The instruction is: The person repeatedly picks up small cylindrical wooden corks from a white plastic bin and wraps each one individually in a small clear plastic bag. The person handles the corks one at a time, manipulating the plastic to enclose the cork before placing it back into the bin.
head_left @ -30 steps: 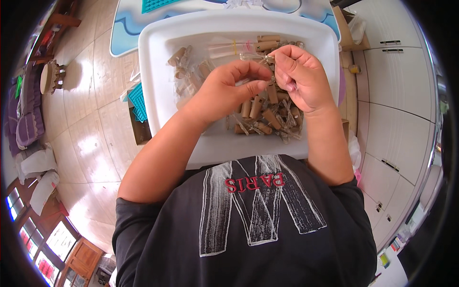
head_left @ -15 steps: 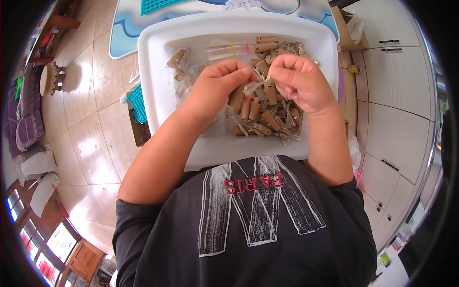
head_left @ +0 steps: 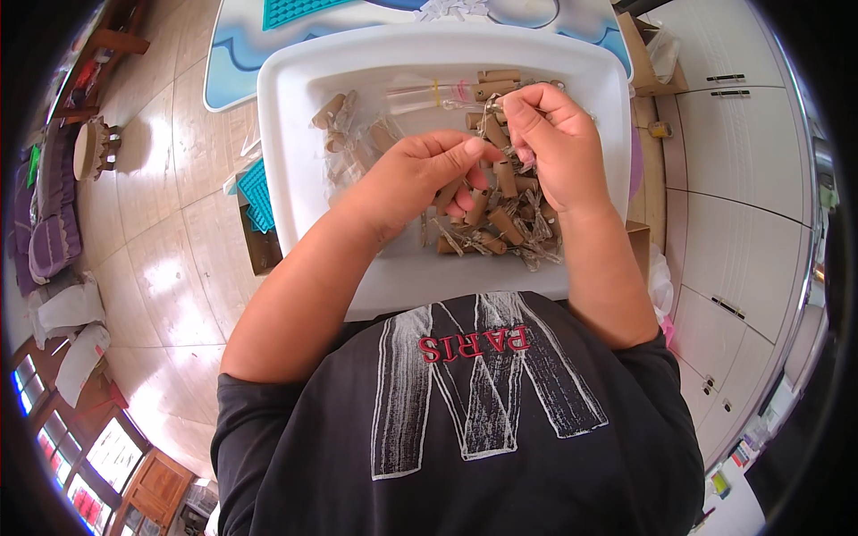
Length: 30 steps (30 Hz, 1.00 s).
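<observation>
Both my hands are over a white plastic tub (head_left: 299, 210). My left hand (head_left: 424, 174) is closed, thumb against the forefinger, around a small brown cardboard tube (head_left: 447, 195) that its fingers partly hide. Just up and to the right, my right hand (head_left: 559, 134) pinches a thin, clear crinkled strand (head_left: 485, 114) between thumb and forefinger. The strand hangs toward my left fingertips; whether it joins the tube cannot be made out. Below the hands lie several loose brown tubes (head_left: 507, 225) tangled with twisted clear plastic strips (head_left: 536, 255).
At the tub's far side lies a bundle of clear sleeves (head_left: 416, 96) with a yellow band. More wrapped tubes (head_left: 329, 111) sit on its left. Teal textured mats (head_left: 256, 196) stand in a box at left. White cabinets (head_left: 746, 152) line the right; a stool (head_left: 96, 150) stands left.
My right hand has moved up and slightly away, drawing the strand apart from my left hand. The left hand has shifted a little right and down, with its fingers lower over the tubes.
</observation>
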Each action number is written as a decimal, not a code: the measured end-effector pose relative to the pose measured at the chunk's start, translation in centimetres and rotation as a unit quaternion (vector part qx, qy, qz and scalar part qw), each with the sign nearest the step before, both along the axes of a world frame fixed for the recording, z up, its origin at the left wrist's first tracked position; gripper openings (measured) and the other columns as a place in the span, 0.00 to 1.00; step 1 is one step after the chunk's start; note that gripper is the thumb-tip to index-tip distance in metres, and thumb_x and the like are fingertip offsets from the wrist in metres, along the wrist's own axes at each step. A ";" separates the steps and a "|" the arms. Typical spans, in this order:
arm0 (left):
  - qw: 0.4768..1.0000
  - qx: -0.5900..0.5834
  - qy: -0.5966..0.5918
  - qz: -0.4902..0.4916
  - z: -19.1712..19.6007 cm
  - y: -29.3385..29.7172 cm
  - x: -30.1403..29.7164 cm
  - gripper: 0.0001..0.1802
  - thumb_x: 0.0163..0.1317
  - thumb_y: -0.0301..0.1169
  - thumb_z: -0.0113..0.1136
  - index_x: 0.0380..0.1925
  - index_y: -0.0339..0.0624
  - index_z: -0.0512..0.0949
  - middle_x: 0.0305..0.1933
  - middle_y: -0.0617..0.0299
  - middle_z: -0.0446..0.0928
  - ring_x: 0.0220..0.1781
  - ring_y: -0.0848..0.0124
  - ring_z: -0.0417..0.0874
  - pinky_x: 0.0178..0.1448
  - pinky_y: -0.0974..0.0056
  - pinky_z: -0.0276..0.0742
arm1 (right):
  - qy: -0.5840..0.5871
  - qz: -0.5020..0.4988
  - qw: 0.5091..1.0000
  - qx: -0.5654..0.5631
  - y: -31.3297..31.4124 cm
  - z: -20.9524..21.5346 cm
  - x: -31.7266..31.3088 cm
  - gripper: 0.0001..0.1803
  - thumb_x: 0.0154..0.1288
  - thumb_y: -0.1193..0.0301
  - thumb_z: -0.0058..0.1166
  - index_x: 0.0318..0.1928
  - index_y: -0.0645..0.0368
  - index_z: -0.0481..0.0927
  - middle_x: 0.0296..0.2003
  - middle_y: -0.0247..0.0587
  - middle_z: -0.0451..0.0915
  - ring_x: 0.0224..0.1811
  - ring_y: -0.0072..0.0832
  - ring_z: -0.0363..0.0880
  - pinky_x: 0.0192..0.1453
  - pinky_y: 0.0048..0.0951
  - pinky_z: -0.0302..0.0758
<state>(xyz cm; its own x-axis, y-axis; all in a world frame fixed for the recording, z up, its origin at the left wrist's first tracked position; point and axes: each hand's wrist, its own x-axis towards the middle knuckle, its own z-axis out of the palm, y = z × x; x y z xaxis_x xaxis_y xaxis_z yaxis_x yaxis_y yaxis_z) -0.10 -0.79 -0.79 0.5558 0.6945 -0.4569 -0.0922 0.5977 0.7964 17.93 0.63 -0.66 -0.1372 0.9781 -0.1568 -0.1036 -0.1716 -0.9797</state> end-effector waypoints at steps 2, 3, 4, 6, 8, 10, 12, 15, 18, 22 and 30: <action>1.000 -0.010 -0.013 0.007 0.2 0.1 -0.2 0.18 0.67 0.36 0.44 0.52 0.38 0.69 0.34 0.63 0.75 0.29 0.76 0.74 0.35 0.75 0.70 | 0.088 0.005 0.996 -0.014 0.3 -0.4 0.4 0.09 0.64 0.67 0.52 0.36 0.61 0.75 0.19 0.27 0.68 0.21 0.14 0.61 0.24 0.16 0.57; 0.998 -0.021 -0.040 0.030 0.1 0.1 -0.3 0.19 0.67 0.37 0.43 0.53 0.38 0.68 0.36 0.63 0.75 0.31 0.76 0.74 0.37 0.74 0.71 | 0.120 0.006 0.992 -0.021 0.4 -0.6 0.5 0.09 0.64 0.67 0.52 0.36 0.61 0.75 0.19 0.28 0.67 0.20 0.15 0.61 0.24 0.16 0.57; 0.996 -0.033 -0.068 0.053 -0.1 0.1 -0.4 0.20 0.67 0.38 0.42 0.54 0.37 0.66 0.38 0.62 0.75 0.33 0.75 0.75 0.39 0.73 0.71 | 0.153 0.006 0.988 -0.028 0.5 -0.7 0.7 0.10 0.64 0.67 0.51 0.37 0.61 0.75 0.19 0.28 0.67 0.20 0.15 0.60 0.24 0.16 0.56; 0.990 -0.048 -0.107 0.080 -0.6 0.2 -0.7 0.20 0.67 0.38 0.42 0.54 0.37 0.66 0.40 0.61 0.74 0.37 0.73 0.76 0.42 0.71 0.72 | 0.209 0.012 0.977 -0.040 0.7 -0.7 0.9 0.09 0.63 0.68 0.52 0.35 0.62 0.76 0.20 0.30 0.69 0.21 0.15 0.62 0.24 0.16 0.57; 0.986 -0.054 -0.132 0.086 -1.0 0.4 -1.0 0.18 0.67 0.36 0.44 0.51 0.35 0.67 0.43 0.60 0.74 0.40 0.72 0.76 0.46 0.69 0.72 | 0.257 0.016 0.965 -0.056 0.8 -0.5 1.0 0.10 0.63 0.68 0.53 0.35 0.63 0.76 0.21 0.31 0.71 0.21 0.15 0.63 0.24 0.16 0.57; 0.988 -0.026 -0.103 0.110 -0.8 0.4 -0.8 0.15 0.66 0.34 0.46 0.48 0.35 0.69 0.42 0.60 0.74 0.41 0.72 0.77 0.47 0.68 0.72 | 0.296 0.020 0.952 -0.076 0.9 -0.4 1.2 0.11 0.63 0.67 0.52 0.35 0.64 0.76 0.21 0.32 0.71 0.21 0.15 0.63 0.24 0.15 0.56; 0.986 -0.011 -0.089 0.141 -0.9 0.4 -0.8 0.12 0.65 0.32 0.48 0.44 0.36 0.70 0.42 0.60 0.75 0.42 0.71 0.77 0.48 0.67 0.73 | 0.286 0.099 0.948 -0.095 0.8 -0.6 2.0 0.10 0.62 0.68 0.53 0.36 0.64 0.76 0.21 0.31 0.71 0.21 0.15 0.63 0.24 0.15 0.57; 0.979 0.001 -0.081 0.187 -1.2 0.6 -0.9 0.09 0.64 0.31 0.51 0.40 0.37 0.71 0.40 0.59 0.76 0.41 0.71 0.78 0.47 0.68 0.75 | 0.148 0.132 0.977 -0.081 0.3 -0.1 1.3 0.10 0.60 0.70 0.56 0.38 0.65 0.77 0.22 0.30 0.72 0.22 0.15 0.64 0.26 0.15 0.60; 0.978 0.024 -0.048 0.204 -0.9 0.5 -0.7 0.10 0.63 0.33 0.53 0.38 0.37 0.71 0.38 0.59 0.76 0.37 0.71 0.80 0.43 0.68 0.77 | 0.008 0.098 0.995 -0.021 -0.3 0.1 -0.2 0.12 0.58 0.72 0.57 0.41 0.64 0.77 0.23 0.29 0.73 0.24 0.13 0.65 0.28 0.14 0.63; 0.981 0.042 0.009 0.191 -0.3 0.4 -0.7 0.14 0.62 0.34 0.56 0.40 0.35 0.69 0.35 0.58 0.76 0.33 0.71 0.81 0.39 0.68 0.79 | -0.098 0.089 0.989 0.065 -0.5 -0.3 -0.6 0.15 0.58 0.72 0.57 0.47 0.61 0.76 0.26 0.27 0.74 0.26 0.11 0.66 0.30 0.14 0.64; 0.961 0.194 0.004 0.196 0.0 -0.3 -0.1 0.11 0.64 0.30 0.52 0.44 0.37 0.69 0.37 0.58 0.77 0.39 0.74 0.79 0.44 0.70 0.75 | -0.019 0.062 0.998 0.020 -0.5 0.2 -0.2 0.09 0.62 0.71 0.54 0.39 0.63 0.76 0.27 0.25 0.74 0.26 0.10 0.66 0.30 0.14 0.65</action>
<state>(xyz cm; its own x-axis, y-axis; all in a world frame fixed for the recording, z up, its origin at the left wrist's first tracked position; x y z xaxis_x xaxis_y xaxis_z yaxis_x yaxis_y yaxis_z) -0.23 -1.11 -0.82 0.2146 0.9687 -0.1245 -0.2434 0.1765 0.9538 17.73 0.13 -0.45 -0.2526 0.9595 -0.1245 -0.0468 -0.1406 -0.9890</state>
